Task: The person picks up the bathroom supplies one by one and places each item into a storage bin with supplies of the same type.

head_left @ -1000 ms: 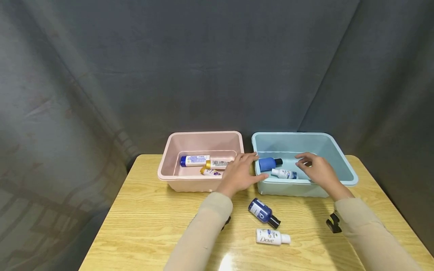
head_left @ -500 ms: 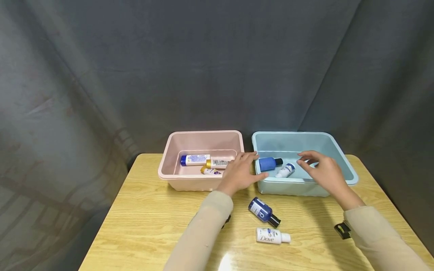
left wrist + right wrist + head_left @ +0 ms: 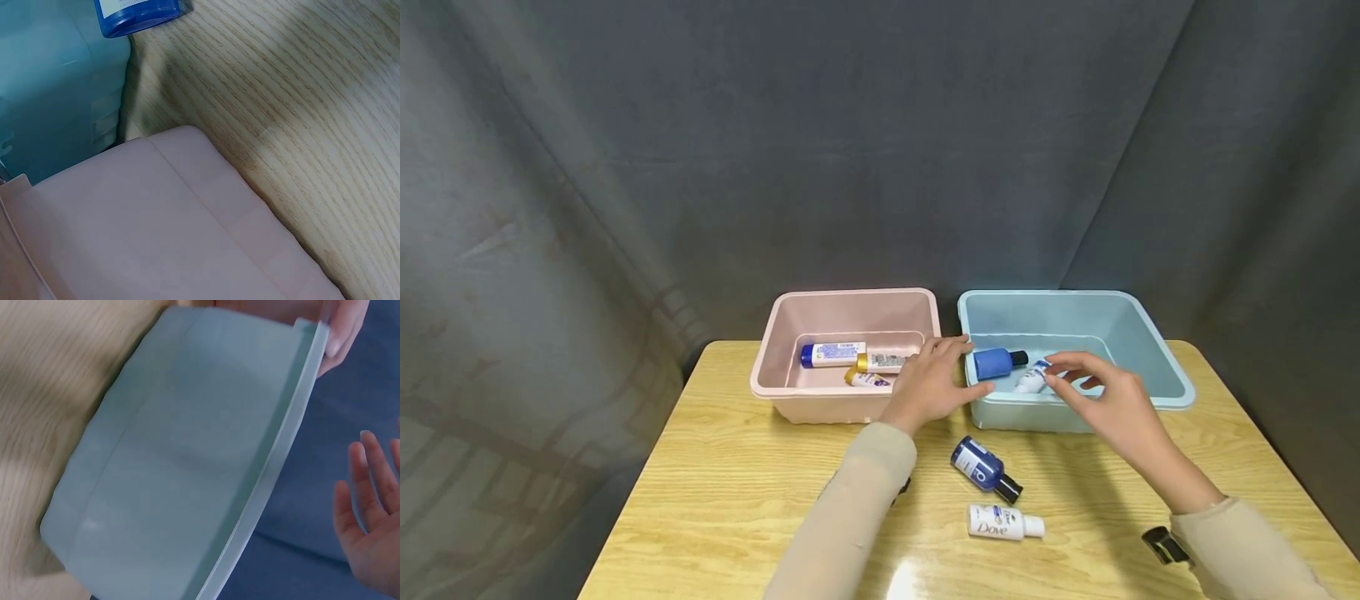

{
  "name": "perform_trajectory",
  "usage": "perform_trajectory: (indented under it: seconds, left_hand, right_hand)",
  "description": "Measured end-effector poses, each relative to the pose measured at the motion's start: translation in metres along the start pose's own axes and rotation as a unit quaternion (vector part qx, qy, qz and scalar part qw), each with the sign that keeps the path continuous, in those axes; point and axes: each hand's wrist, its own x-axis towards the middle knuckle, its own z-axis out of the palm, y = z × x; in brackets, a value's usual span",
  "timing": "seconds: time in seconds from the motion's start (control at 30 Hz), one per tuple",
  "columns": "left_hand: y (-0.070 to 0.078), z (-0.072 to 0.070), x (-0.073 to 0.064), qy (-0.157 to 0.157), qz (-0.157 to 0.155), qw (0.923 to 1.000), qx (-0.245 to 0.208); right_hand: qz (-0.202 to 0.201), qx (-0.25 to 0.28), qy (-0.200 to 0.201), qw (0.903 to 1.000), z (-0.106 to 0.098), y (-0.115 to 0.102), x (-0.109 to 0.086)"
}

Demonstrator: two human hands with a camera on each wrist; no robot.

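My left hand (image 3: 928, 383) lies over the neighbouring rims of a pink bin (image 3: 842, 407) and a light blue bin (image 3: 1037, 417), its fingers spread. Inside the blue bin, a small white bottle (image 3: 1032, 379) with a blue-and-white label lies beside a blue bottle (image 3: 992, 364) with a black cap. Above the near rim of that bin, my right hand (image 3: 1112, 400) has its fingertips close to the white bottle, with its fingers loosely bent. In the right wrist view the right hand (image 3: 375, 519) appears with extended fingers beyond the rim; its thumb is hidden there.
On the wooden table (image 3: 722, 500) lie a dark blue bottle (image 3: 977, 467) with a black cap and a white Dove bottle (image 3: 996, 522). The pink bin holds a blue-capped white tube (image 3: 835, 354) and two gold-capped ones. A grey curtain (image 3: 880, 150) hangs behind.
The white bottle in the blue bin has turned, from lying sideways to slanting. My right hand drew back slightly, then moved left toward it. My left hand stayed on the rims.
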Motion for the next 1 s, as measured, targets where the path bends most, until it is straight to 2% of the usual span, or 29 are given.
perform_trajectory:
  seconds: [0.2, 0.43, 0.6, 0.83, 1.0]
  left_hand:
    - [-0.001, 0.001, 0.000, 0.003, -0.002, 1.0000, 0.000]
    - [-0.001, 0.000, 0.001, 0.005, 0.006, 1.0000, 0.005]
    - [-0.002, -0.001, 0.001, 0.009, 0.006, 0.9999, 0.009]
    - [-0.003, -0.001, 0.000, 0.006, 0.002, 1.0000, 0.000]
    - [-0.002, 0.001, 0.001, 0.008, 0.006, 0.9999, 0.005]
  right_hand:
    - [-0.006, 0.004, -0.002, 1.0000, 0.005, -0.007, -0.015]
    - [-0.073, 0.050, 0.021, 0.9959, 0.015, -0.010, -0.037]
    - [-0.113, 0.070, 0.015, 0.9910, 0.025, -0.009, -0.047]
    - [-0.105, 0.074, -0.011, 0.9916, 0.039, -0.010, -0.061]
    - [-0.072, 0.091, -0.040, 0.9924, 0.047, -0.011, -0.072]
